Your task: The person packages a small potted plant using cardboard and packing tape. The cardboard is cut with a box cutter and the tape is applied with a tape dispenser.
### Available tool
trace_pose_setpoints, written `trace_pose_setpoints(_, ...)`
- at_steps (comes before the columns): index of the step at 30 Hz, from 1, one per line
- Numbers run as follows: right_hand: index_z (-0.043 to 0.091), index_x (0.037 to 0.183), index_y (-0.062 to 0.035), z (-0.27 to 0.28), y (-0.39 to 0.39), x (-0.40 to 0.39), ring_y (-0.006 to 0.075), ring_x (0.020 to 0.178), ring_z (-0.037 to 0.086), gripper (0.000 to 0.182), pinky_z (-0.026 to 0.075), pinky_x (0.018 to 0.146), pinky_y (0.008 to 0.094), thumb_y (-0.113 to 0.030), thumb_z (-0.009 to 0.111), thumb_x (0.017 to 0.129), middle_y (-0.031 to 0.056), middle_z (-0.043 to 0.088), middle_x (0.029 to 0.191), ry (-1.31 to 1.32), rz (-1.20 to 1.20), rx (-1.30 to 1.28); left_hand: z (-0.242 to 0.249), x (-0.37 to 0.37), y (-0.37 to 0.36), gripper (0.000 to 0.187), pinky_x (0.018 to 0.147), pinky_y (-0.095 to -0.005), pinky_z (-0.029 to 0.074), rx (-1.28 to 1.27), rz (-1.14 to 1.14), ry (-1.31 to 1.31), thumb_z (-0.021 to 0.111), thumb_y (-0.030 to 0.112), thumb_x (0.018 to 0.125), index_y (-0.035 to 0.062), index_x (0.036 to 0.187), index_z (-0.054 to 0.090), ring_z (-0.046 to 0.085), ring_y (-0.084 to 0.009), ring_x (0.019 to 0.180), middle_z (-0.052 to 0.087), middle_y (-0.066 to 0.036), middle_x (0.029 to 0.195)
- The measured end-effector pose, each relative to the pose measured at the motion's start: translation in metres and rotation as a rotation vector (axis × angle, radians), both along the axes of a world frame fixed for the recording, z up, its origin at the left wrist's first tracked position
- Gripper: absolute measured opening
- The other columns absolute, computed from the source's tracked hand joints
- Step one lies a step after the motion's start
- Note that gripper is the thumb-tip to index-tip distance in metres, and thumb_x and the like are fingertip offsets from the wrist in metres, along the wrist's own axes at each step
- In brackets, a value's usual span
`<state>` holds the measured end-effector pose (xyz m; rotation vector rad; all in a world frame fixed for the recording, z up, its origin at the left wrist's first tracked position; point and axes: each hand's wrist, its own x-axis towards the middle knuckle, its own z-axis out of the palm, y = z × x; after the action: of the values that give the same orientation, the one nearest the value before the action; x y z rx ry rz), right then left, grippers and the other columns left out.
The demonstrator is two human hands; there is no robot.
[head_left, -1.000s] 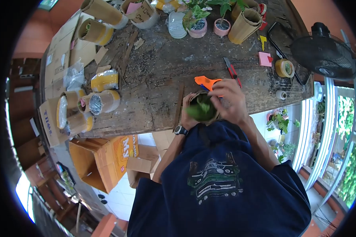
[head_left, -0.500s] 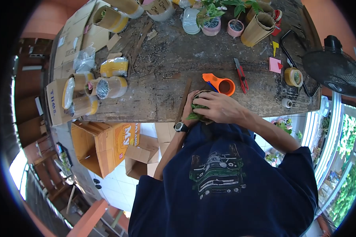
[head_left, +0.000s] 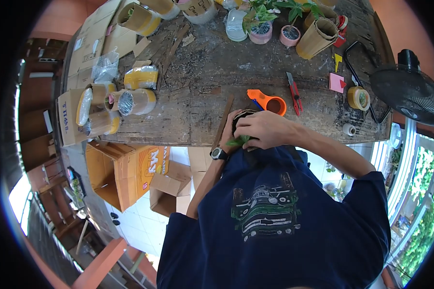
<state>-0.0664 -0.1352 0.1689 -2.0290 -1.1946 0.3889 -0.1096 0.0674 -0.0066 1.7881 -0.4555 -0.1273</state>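
Near the table's front edge, my left hand (head_left: 230, 129) is wrapped round the side of a rolled cardboard tube (head_left: 246, 112), close against my shirt. Over the tube's mouth bends my right hand (head_left: 269, 129), its fingers closed on the leaves of a small green plant (head_left: 238, 141). The leaves poke out below those fingertips; most of the tube and the plant's stem are hidden by my hands. Just beyond my hands lies an orange tape dispenser (head_left: 276, 105), with a blue pen-like item (head_left: 258, 105) beside it.
A red utility knife (head_left: 294, 94) lies right of the dispenser. Pink notes (head_left: 336, 83), a tape roll (head_left: 359, 98) and a black fan (head_left: 407, 89) are farther right. Wrapped cardboard tubes (head_left: 137, 102) stand at left; potted plants (head_left: 261, 32) are at the back. Open boxes (head_left: 125, 176) sit below the table.
My right hand has shifted slightly right and its fingers have drawn together on the leaves. More of the tube's dark opening shows now. My left hand keeps its hold.
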Motion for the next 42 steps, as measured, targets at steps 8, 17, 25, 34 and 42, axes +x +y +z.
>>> trace_pose_setpoints(8,0.067,0.096,-0.0040,0.011,0.013,-0.001,0.0280,0.092,0.066,0.023,0.054,0.074,0.0370,-0.020,0.072,0.081,0.0118,0.063,0.109,-0.148,0.011,-0.370,0.007,-0.001,-0.003,0.095,0.111,-0.0400,0.038,0.099,0.020,0.065,0.089,0.026,0.064,0.0036,0.142,0.040,0.047,-0.0319,0.131,0.045,-0.017,0.141)
trace_pose_setpoints(17,0.068,0.100,-0.0003,-0.009,0.048,-0.020,0.0257,0.093,0.069,0.024,0.056,0.073,0.0356,-0.012,0.069,0.079,0.0145,0.068,0.102,-0.086,-0.302,-0.661,-0.026,-0.010,0.007,0.093,0.112,-0.0400,0.037,0.273,-0.060,0.216,0.088,0.023,0.064,0.0030,0.141,0.040,0.046,-0.0317,0.132,0.045,-0.017,0.142)
trace_pose_setpoints(25,0.061,0.124,-0.0028,0.066,0.003,-0.024,0.0304,0.118,0.058,0.046,0.045,0.101,0.0437,-0.024,0.071,0.084,0.0169,0.060,0.123,0.023,-0.230,-0.327,-0.033,-0.008,0.005,0.093,0.113,-0.0411,0.035,0.244,-0.075,0.047,0.088,0.027,0.065,0.0037,0.141,0.039,0.046,-0.0305,0.132,0.046,-0.016,0.141)
trace_pose_setpoints(34,0.044,0.145,-0.0024,0.002,-0.010,-0.065,0.0321,0.146,0.030,0.083,0.017,0.122,0.0505,-0.060,0.058,0.087,0.0186,0.036,0.153,-0.204,-0.217,-0.313,-0.010,-0.002,-0.003,0.092,0.117,-0.0424,0.029,0.094,-0.134,0.098,0.085,0.033,0.070,0.0062,0.143,0.037,0.044,-0.0275,0.135,0.048,-0.012,0.143)
trace_pose_setpoints(42,0.062,0.127,-0.0020,0.002,0.007,-0.073,0.0324,0.125,0.051,0.074,0.016,0.118,0.0629,-0.064,0.055,0.087,0.0174,0.058,0.123,-0.155,-0.377,-0.447,-0.018,-0.004,-0.005,0.088,0.122,-0.0443,0.019,0.023,-0.222,0.146,0.079,0.042,0.076,0.0108,0.146,0.037,0.040,-0.0242,0.139,0.049,-0.008,0.145)
